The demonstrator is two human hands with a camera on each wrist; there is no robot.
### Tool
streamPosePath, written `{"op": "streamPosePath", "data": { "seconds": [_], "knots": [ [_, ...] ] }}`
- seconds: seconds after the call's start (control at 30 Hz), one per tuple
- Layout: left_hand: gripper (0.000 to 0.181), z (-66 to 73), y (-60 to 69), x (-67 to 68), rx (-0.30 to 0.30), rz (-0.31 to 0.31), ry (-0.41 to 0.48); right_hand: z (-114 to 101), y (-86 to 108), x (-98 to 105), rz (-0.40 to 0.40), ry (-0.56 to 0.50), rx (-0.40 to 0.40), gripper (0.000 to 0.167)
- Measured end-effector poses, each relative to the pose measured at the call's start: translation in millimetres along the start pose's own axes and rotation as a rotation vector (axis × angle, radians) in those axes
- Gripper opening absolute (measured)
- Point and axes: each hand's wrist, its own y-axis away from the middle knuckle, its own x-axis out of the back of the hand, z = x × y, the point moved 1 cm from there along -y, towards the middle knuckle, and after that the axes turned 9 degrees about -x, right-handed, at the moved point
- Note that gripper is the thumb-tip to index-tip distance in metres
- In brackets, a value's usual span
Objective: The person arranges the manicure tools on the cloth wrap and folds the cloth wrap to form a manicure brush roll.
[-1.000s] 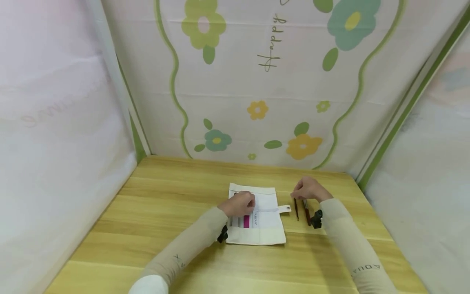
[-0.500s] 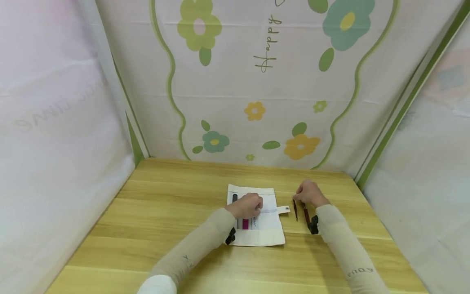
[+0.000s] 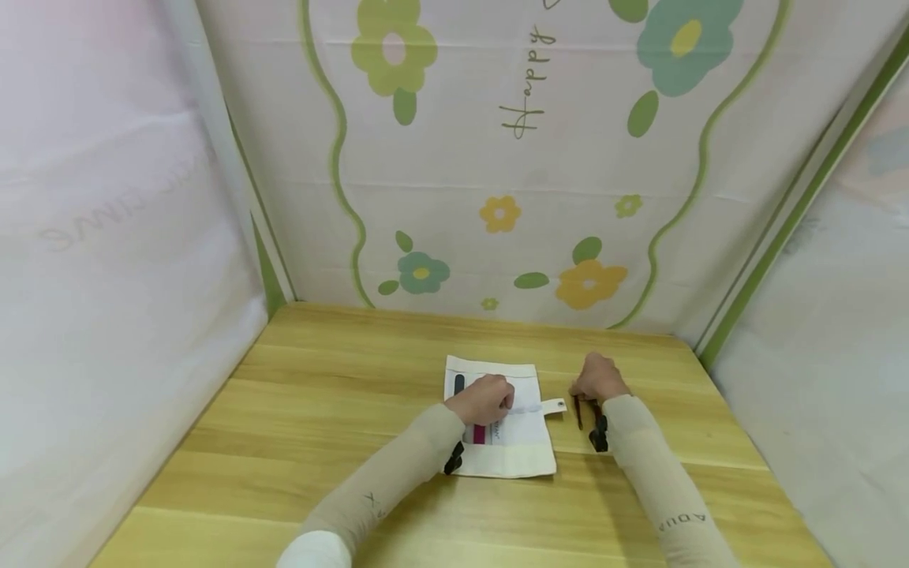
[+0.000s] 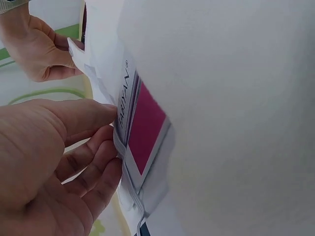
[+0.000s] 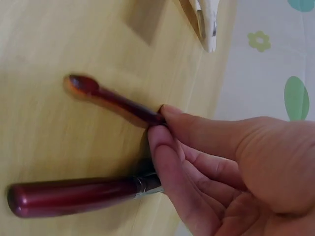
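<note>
Slender, glossy dark-red stick [image 5: 124, 104]: pinched by right hand [image 3: 599, 379]. White fabric case [image 3: 507, 463]: grey band [image 4: 130, 184] pinched by left hand [image 3: 484, 399].

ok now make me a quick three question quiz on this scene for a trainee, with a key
1. Which thing does the right hand pinch between thumb and forefinger?
a) the white pouch
b) the thin red stick
c) the thick red handle

2. True or false: the pouch's strap sticks out on the side nearer the right hand.

3. Fill in the colour: next to the left hand, the label in the pouch shows a solid block of ____.

Key: 1. b; 2. true; 3. pink
</note>
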Motion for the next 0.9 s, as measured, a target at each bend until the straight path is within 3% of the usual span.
{"op": "streamPosePath", "data": {
  "seconds": [0.27, 0.5, 0.9],
  "knots": [
    [0.012, -0.2, -4.4, -0.6, 0.020, 0.009, -0.008, 10, -4.5, 3, -0.009, -0.039, 0.028, 0.026],
    [0.014, -1.7, -5.3, -0.8, 0.050, -0.006, 0.038, 16, -4.4, 6, -0.036, -0.080, 0.063, 0.033],
    [0.014, 0.0, -5.0, 1.6, 0.058, -0.049, 0.049, 1, 4.8, 24, -0.049, -0.147, 0.112, 0.034]
  ]
}}
